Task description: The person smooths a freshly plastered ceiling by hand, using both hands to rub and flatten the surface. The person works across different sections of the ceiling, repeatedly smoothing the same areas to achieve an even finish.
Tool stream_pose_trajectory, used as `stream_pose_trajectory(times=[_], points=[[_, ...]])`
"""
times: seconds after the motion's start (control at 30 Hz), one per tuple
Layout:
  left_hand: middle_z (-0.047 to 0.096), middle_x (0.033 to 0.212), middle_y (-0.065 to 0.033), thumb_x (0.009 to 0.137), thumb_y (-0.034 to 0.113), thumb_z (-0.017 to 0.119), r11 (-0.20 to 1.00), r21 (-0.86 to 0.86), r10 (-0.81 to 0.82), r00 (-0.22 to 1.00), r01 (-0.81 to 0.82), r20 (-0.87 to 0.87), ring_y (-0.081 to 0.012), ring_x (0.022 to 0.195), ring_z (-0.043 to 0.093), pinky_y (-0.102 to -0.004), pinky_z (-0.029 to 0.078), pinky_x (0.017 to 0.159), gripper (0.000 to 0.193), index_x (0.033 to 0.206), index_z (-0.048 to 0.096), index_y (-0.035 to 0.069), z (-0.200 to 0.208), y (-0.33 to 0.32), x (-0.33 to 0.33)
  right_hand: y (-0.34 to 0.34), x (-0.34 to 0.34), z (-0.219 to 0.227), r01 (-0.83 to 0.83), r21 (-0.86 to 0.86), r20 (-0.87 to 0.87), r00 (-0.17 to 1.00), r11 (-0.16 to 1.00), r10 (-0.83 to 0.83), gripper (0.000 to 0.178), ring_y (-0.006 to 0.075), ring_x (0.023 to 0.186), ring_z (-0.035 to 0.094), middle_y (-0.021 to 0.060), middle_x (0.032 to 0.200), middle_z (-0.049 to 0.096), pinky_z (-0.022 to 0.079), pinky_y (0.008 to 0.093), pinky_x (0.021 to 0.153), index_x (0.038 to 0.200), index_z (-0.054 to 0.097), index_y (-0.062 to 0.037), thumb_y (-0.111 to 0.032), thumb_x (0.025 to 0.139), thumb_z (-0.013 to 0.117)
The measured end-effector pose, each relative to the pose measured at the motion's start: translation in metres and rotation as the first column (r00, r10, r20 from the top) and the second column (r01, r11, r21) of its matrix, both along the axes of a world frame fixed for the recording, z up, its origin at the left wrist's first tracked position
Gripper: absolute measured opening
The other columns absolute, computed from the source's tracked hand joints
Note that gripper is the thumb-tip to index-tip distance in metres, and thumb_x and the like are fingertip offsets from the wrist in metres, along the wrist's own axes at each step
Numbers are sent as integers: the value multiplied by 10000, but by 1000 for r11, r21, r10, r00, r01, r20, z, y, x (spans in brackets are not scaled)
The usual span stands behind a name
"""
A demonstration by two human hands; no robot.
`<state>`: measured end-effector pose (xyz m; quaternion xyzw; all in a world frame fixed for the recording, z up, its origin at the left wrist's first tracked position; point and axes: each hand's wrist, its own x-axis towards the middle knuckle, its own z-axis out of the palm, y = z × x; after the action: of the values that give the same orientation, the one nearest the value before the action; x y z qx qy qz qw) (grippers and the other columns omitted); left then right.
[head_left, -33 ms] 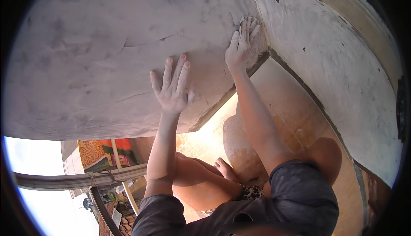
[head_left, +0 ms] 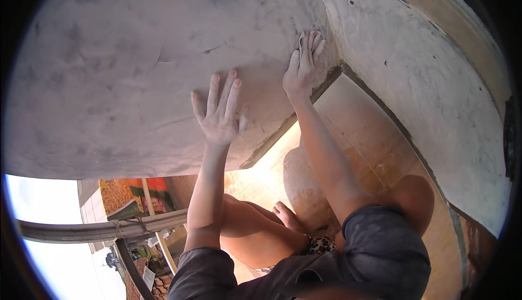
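Right hand [head_left: 300,74], dusted white, has slid slightly down and left along broad, smudged grey plaster surface [head_left: 136,99], carrying thin, folded grey sheet [head_left: 302,40] with it. Sheet lies under right fingers, near corner with pale grey plaster side wall [head_left: 418,82]. Right fingers nearly straight, gripping sheet against plaster; thumb out to left. Left hand [head_left: 220,126], also white-dusted, has stayed put: fingers spread open, laid on same plaster. Bare foot [head_left: 287,217] on tan, partly sunlit floor [head_left: 375,153] below.
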<state>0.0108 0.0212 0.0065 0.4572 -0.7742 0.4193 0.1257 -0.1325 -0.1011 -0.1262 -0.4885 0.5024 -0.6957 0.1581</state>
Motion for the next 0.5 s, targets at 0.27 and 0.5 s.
stream_pose_trajectory(times=[0.27, 0.5], points=[[657, 1396, 36, 1009, 399, 422, 999, -32, 25, 1000, -25, -8, -220, 1445, 466, -514, 80, 1271, 562, 1503, 502, 143, -3, -9, 3, 13, 16, -13, -33, -56, -17, 999, 998, 33, 498, 528, 1512, 196, 193, 1568, 454, 136, 615, 1222, 1478, 500, 25, -212, 1040, 495], [664, 1380, 76, 1007, 401, 432, 999, -44, 14, 999, -16, -46, -182, 1439, 468, -523, 87, 1274, 522, 1482, 535, 210, -6, -10, 0, -6, 0, -15, -42, -135, -83, 996, 990, 31, 500, 518, 1511, 209, 221, 1571, 436, 169, 613, 1221, 1476, 477, 66, -202, 1054, 459]])
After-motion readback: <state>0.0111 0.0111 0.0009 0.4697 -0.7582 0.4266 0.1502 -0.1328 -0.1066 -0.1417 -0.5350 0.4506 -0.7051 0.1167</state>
